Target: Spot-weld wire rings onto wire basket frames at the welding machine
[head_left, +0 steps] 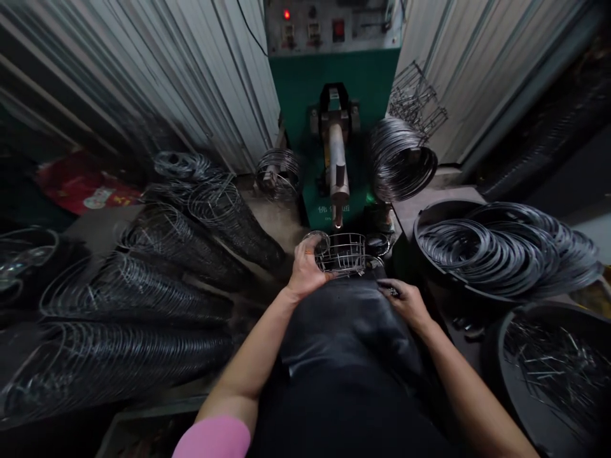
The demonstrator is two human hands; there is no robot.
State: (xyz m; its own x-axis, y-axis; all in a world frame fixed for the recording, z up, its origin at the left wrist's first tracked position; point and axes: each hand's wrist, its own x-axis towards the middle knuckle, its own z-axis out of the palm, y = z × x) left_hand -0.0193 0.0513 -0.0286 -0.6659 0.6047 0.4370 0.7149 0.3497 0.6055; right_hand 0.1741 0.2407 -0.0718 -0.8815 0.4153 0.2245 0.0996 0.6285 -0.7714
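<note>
We're in wire workshop: green machine [336, 117] at twelve o'clock, wire rings [499, 257] at three, stacked wire hoops [138, 353] at eight.

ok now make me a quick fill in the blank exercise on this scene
1. The person's ____ hand holds the wire cage.
2. The visible sleeve is ____.
3. The body of the machine is painted ____.
4. The lit lamp at the top of the machine glows ____.

Missing words: left; pink; green; red.
</note>
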